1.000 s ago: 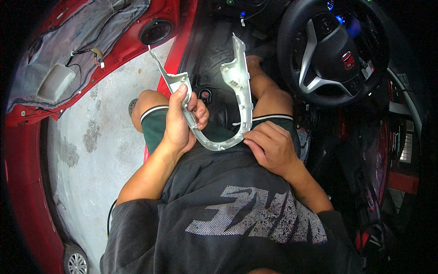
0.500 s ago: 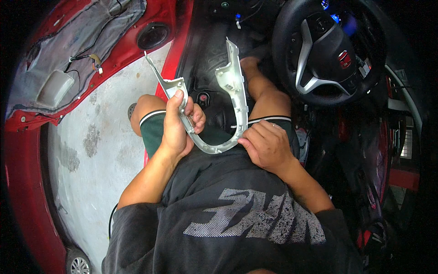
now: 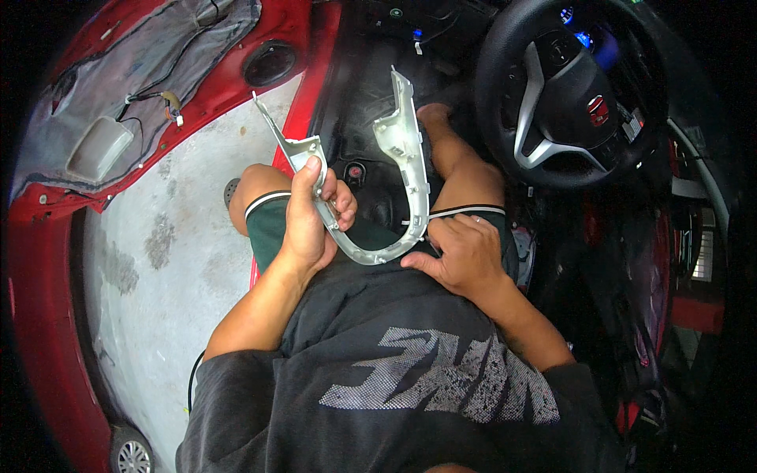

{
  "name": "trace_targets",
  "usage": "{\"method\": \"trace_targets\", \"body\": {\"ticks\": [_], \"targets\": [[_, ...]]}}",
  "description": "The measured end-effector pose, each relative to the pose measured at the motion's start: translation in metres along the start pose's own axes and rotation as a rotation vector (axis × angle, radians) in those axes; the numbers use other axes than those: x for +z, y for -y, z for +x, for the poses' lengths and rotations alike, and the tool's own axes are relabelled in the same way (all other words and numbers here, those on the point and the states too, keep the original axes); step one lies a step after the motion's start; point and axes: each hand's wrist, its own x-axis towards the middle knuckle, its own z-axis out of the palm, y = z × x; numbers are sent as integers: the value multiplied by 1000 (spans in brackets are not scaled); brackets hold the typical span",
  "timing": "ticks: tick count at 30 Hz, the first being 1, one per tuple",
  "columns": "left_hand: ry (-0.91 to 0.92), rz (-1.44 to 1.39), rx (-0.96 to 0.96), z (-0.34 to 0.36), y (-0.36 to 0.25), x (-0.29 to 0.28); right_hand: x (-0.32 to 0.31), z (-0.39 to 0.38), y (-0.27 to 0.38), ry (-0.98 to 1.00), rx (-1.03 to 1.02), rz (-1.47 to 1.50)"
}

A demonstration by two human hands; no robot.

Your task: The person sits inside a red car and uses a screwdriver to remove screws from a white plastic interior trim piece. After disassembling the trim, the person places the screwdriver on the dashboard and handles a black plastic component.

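Note:
A pale silver-grey U-shaped plastic trim piece hangs over my lap, its ribbed, clipped inner side facing up. My left hand is closed around its left arm, thumb pressed on the upper face and fingers wrapped beneath. Beside the lower right bend is my right hand, with a ring on one finger. Its thumb sticks out to the left, clear of the bend's lower edge, while the other fingers curl close to the trim's outer edge. Whether those fingertips touch the trim is hard to see.
A black steering wheel stands at upper right. To the left, the open red car door shows its lining, a round speaker and a loose wire connector. Grey concrete floor lies outside the sill. A dark floor mat is ahead.
My right thumb has come off the trim's bend and stretched out to the left. The left hand's hold and the trim stay nearly the same. The view has shifted slightly.

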Motion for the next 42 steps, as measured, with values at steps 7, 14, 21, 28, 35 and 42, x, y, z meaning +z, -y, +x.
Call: {"method": "trace_targets", "body": {"ticks": [7, 14, 21, 28, 35, 42], "targets": [[6, 30, 12, 1, 0, -1, 12, 2, 0, -47, -22, 3], [-7, 15, 1, 2, 3, 0, 6, 4, 5, -73, 38, 36], [-26, 5, 4, 1, 2, -1, 5, 4, 5, -29, 51, 37], [74, 36, -12, 4, 4, -7, 17, 2, -2, -106, 16, 28], [115, -301, -94, 6, -2, -2, -15, 36, 13, -254, 6, -14], [259, -322, -141, -4, 4, 11, -17, 72, 34, -130, -148, 63]]}}
